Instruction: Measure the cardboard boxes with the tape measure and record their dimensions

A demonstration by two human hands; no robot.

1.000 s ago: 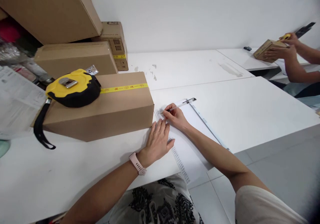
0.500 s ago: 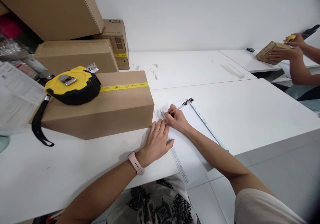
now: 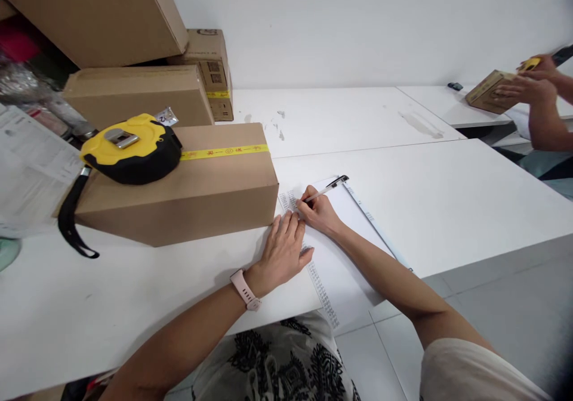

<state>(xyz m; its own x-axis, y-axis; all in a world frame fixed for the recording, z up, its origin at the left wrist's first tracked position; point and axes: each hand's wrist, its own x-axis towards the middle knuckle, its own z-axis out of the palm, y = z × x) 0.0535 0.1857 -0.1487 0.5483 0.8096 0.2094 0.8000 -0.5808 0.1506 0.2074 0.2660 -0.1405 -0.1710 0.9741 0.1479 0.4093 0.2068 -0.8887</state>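
Note:
My right hand (image 3: 319,211) is closed around a pen (image 3: 329,187), its lower end down at a white sheet of paper (image 3: 342,273) with small print along its left side. Fingers stretched, my left hand (image 3: 284,249) lies flat across the left edge of that sheet and the white table (image 3: 170,287). Left of this hand stands a closed cardboard box (image 3: 215,207) sealed with yellow tape. On top of the box rests a yellow and black tape measure (image 3: 132,147), its black strap hanging over the side. The pen's tip is hidden by my fingers.
More cardboard boxes (image 3: 138,93) are stacked at the back left, beside printed papers (image 3: 31,168) in clear plastic. At the far right, a co-worker's hands (image 3: 532,88) hold a small box (image 3: 487,92) and something yellow. A blue-edged strip (image 3: 376,225) lies along the paper's right side.
The view has shifted slightly. Both my hands keep nearly the same place on the paper, the pen still in my right hand. The co-worker's hands have moved a little.

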